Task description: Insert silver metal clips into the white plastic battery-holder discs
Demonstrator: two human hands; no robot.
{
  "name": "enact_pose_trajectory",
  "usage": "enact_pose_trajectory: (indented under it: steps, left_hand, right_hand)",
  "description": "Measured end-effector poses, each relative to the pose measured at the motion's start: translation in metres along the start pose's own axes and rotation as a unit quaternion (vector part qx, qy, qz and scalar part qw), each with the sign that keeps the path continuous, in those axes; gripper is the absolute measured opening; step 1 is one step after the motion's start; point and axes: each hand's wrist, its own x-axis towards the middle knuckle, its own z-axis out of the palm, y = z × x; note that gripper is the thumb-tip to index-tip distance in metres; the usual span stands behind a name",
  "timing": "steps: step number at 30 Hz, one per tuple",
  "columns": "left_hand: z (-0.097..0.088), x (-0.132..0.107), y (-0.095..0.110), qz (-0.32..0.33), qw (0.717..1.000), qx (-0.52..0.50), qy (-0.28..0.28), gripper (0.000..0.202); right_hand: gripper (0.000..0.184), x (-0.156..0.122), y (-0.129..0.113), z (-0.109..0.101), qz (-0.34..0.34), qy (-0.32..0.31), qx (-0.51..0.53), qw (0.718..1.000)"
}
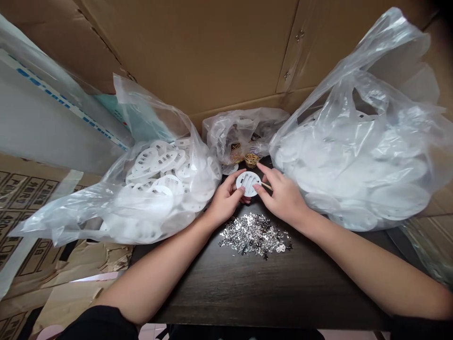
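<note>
My left hand (226, 200) grips a small round white plastic disc (247, 182) with slots in its face, holding it by the left rim just above the dark table (283, 288). My right hand (281, 193) touches the disc's right edge with its fingertips and pinches a thin wooden stick (267, 186) against it. A heap of small shiny metal pieces (255, 234) lies on the table right below both hands.
A clear bag of white slotted discs (155, 174) lies at the left, a larger bag of white discs (361, 156) at the right. A small bag with gold-coloured springs (247, 141) sits behind the hands. Cardboard walls (212, 52) rise at the back.
</note>
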Motion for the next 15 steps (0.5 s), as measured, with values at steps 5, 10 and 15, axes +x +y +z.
enact_pose_trajectory:
  steps: [5, 10, 15]
  left_hand:
    - [0.001, 0.000, 0.000, 0.001, 1.000, 0.004, 0.014, 0.055]
    - [0.001, 0.001, -0.001, -0.009, 1.000, 0.002, 0.024, 0.058]
    - [0.004, 0.002, -0.001, -0.008, 0.999, 0.000, 0.041, 0.056]
  right_hand:
    - [0.021, -0.006, -0.026, -0.037, -0.106, -0.196, -0.119, 0.968]
    - [0.014, -0.011, -0.031, -0.037, -0.134, -0.347, -0.179, 0.911]
    - [0.013, -0.013, -0.028, -0.028, -0.127, -0.361, -0.182, 0.906]
